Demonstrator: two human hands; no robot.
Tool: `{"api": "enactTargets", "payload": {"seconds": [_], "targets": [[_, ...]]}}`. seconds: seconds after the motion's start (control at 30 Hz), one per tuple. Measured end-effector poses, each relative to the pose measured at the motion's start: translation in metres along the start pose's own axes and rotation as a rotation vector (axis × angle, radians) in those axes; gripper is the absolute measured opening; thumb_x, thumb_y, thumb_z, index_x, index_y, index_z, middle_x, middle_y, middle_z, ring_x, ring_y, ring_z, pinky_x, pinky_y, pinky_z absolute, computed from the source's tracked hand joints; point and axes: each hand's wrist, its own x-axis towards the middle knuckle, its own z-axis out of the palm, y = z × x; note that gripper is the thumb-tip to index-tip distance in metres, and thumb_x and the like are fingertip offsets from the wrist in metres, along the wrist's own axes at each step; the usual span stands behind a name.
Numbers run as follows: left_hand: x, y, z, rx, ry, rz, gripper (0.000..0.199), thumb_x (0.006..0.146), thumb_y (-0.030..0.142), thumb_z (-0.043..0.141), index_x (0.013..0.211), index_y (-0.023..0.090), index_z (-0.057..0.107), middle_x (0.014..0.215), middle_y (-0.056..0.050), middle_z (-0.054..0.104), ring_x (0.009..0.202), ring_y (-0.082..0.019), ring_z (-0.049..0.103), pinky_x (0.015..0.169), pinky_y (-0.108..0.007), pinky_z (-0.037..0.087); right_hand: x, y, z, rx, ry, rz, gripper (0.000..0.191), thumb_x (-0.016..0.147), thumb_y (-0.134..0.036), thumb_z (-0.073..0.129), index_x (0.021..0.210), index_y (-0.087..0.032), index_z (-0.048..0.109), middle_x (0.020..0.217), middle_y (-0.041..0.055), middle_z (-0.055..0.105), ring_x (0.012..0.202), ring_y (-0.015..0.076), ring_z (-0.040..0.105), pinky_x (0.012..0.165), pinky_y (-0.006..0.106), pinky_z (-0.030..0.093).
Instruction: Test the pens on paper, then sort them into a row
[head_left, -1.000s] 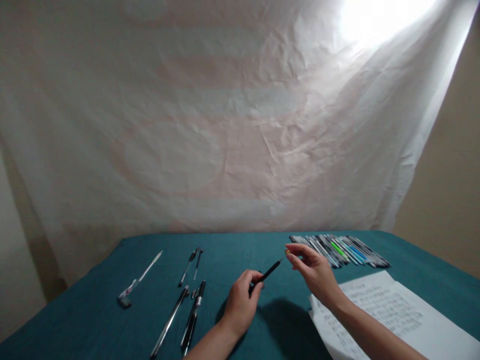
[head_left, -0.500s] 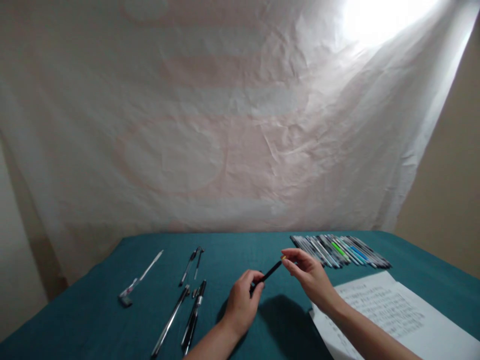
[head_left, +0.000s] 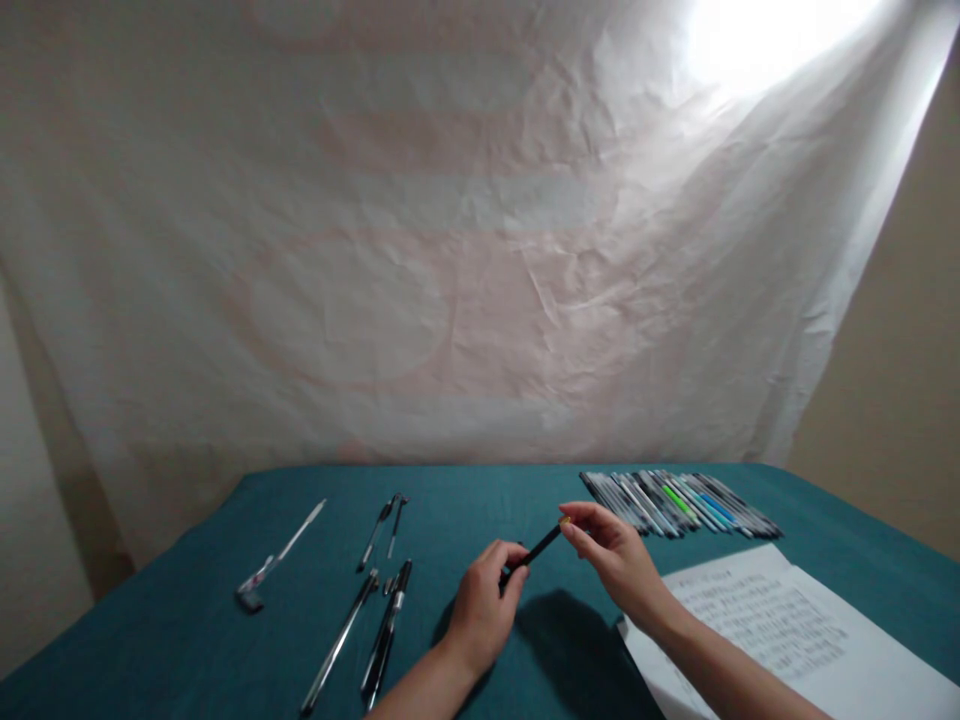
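Observation:
A slim black pen (head_left: 543, 545) slants up to the right between my hands, above the teal cloth. My left hand (head_left: 484, 600) is closed round its lower end, hiding that part. With thumb and fingertips, my right hand (head_left: 611, 550) pinches the small gold-coloured upper end of the pen; whether that piece is loose cannot be made out. To the left of my left hand lie a dark pen (head_left: 388, 630) with a clear section and a long clear pen (head_left: 341, 640). Two short dark pen parts (head_left: 379, 530) lie beyond them.
A row of many pens (head_left: 682, 502), mostly grey with some green and blue, lies at the back right. Handwritten paper (head_left: 772, 620) sits under my right forearm. A thin white refill with a clear wrapper (head_left: 281, 555) lies far left. A pale sheet (head_left: 450, 250) hangs behind the table.
My right hand has shifted very slightly left and down, still pinching the pen's end. My left hand holds its place, and the things on the cloth are unmoved.

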Motion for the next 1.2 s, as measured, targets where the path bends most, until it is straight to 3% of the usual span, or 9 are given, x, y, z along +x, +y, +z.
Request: {"api": "enactTargets", "payload": {"seconds": [0.37,0.5,0.63,0.77,0.83,0.93,1.07,1.13,1.2], "targets": [[0.0,0.004,-0.002,0.016,-0.028,0.029,0.015,0.081,0.019,0.045,0.09,0.02,0.056,0.085,-0.002,0.058,0.081,-0.014,0.054,0.073,-0.024,0.039,-0.002,-0.009,0.002,0.071,0.028,0.13,0.037,0.068,-0.039,0.062,0.098,-0.016,0.062,0.072,0.0015,0.056,0.058,0.0106,0.045,0.054,0.024,0.039],[-0.001,0.006,-0.003,0.019,-0.029,0.043,0.015,0.08,0.019,0.045,0.09,0.02,0.057,0.084,-0.003,0.058,0.08,-0.015,0.054,0.071,-0.024,0.04,-0.003,-0.007,0.003,0.126,0.049,0.195,0.04,0.067,-0.04,0.063,0.098,-0.015,0.063,0.062,-0.0004,0.054,0.054,0.0092,0.042,0.052,0.023,0.036],[0.0,0.007,-0.003,0.032,-0.013,0.067,0.015,0.079,0.018,0.046,0.086,0.02,0.059,0.081,-0.003,0.058,0.077,-0.015,0.053,0.07,-0.024,0.04,-0.005,-0.001,0.006,0.174,0.105,0.244,0.031,0.063,-0.041,0.066,0.079,-0.014,0.064,0.058,-0.0026,0.05,0.049,0.007,0.039,0.047,0.021,0.032],[0.001,0.005,-0.001,0.01,0.04,0.049,0.011,0.077,0.018,0.05,0.082,0.019,0.059,0.079,-0.003,0.058,0.075,-0.015,0.054,0.068,-0.024,0.04,-0.007,0.001,0.009,0.204,0.107,0.244,0.028,0.065,-0.042,0.065,0.063,-0.017,0.053,0.05,-0.006,0.043,0.043,0.006,0.037,0.046,0.02,0.031],[0.002,0.003,0.0,-0.028,0.049,0.023,0.012,0.078,0.019,0.049,0.084,0.018,0.059,0.079,-0.003,0.059,0.075,-0.015,0.055,0.068,-0.024,0.041,-0.008,0.0,0.011,0.23,0.08,0.265,0.028,0.064,-0.043,0.065,0.069,-0.017,0.055,0.055,-0.0041,0.048,0.046,0.0073,0.041,0.045,0.02,0.033],[0.003,0.001,-0.001,-0.096,0.029,-0.009,0.017,0.081,0.022,0.044,0.088,0.017,0.058,0.081,-0.004,0.059,0.074,-0.014,0.056,0.067,-0.024,0.043,-0.009,-0.001,0.013,0.303,0.02,0.298,0.035,0.066,-0.042,0.064,0.09,-0.018,0.059,0.082,0.0038,0.057,0.059,0.011,0.049,0.044,0.02,0.036],[0.002,-0.001,-0.001,-0.111,0.015,-0.03,0.017,0.08,0.022,0.045,0.089,0.017,0.058,0.081,-0.004,0.059,0.072,-0.013,0.057,0.066,-0.023,0.044,-0.009,-0.003,0.012,0.383,-0.027,0.276,0.041,0.07,-0.041,0.06,0.106,-0.022,0.057,0.108,0.0078,0.053,0.063,0.0103,0.05,0.046,0.021,0.037],[0.001,-0.002,0.0,-0.095,0.008,-0.019,0.016,0.08,0.021,0.046,0.088,0.018,0.059,0.081,-0.003,0.059,0.072,-0.013,0.057,0.067,-0.023,0.043,-0.008,-0.002,0.011,0.365,-0.033,0.246,0.039,0.071,-0.041,0.059,0.104,-0.021,0.058,0.106,0.0072,0.054,0.06,0.0093,0.048,0.046,0.021,0.037],[0.0,-0.002,0.001,-0.083,0.002,-0.014,0.015,0.079,0.02,0.046,0.087,0.018,0.059,0.08,-0.003,0.058,0.071,-0.013,0.057,0.066,-0.023,0.043,-0.008,0.0,0.009,0.314,-0.02,0.233,0.035,0.071,-0.041,0.059,0.098,-0.018,0.061,0.082,0.0041,0.059,0.054,0.0085,0.045,0.046,0.021,0.035]]}}
